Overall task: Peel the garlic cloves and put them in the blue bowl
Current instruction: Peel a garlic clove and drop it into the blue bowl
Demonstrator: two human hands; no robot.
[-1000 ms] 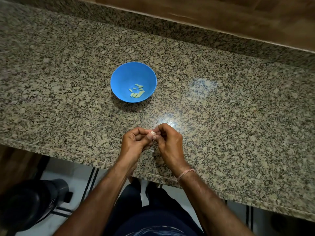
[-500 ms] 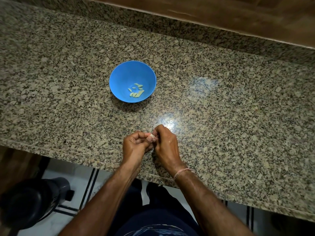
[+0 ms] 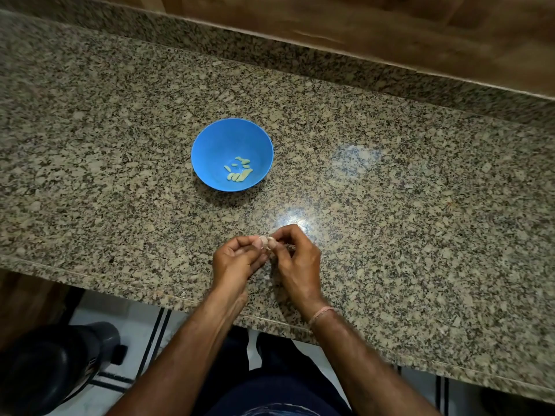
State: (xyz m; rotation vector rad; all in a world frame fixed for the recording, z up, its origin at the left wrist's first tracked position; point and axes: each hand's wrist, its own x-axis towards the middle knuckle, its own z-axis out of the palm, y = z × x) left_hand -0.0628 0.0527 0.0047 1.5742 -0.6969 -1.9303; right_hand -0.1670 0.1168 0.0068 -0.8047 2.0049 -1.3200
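Pinching what, those two hands?

The left hand [image 3: 237,262] and the right hand [image 3: 295,259] meet fingertip to fingertip with fingers curled. Both pinch a small pale garlic clove [image 3: 265,242]. The fingers hide most of it, so whether any skin is on it cannot be told.

Where are they?

They hang over the near edge of the speckled granite counter [image 3: 390,205]. A thin thread band [image 3: 321,313] circles the right wrist.

And the blue bowl?

The blue bowl [image 3: 210,151] stands upright on the counter, farther back and slightly left of the hands, well apart from them. Several peeled cloves [image 3: 238,172], pale yellow-green, lie in its bottom, toward the right side.

Anything beyond?

A brown wooden surface [image 3: 390,31] runs along the far side, behind a granite lip. Below the near edge there are pale floor tiles [image 3: 132,331] and, at the near left, a dark rounded object [image 3: 45,364], too dim to name.
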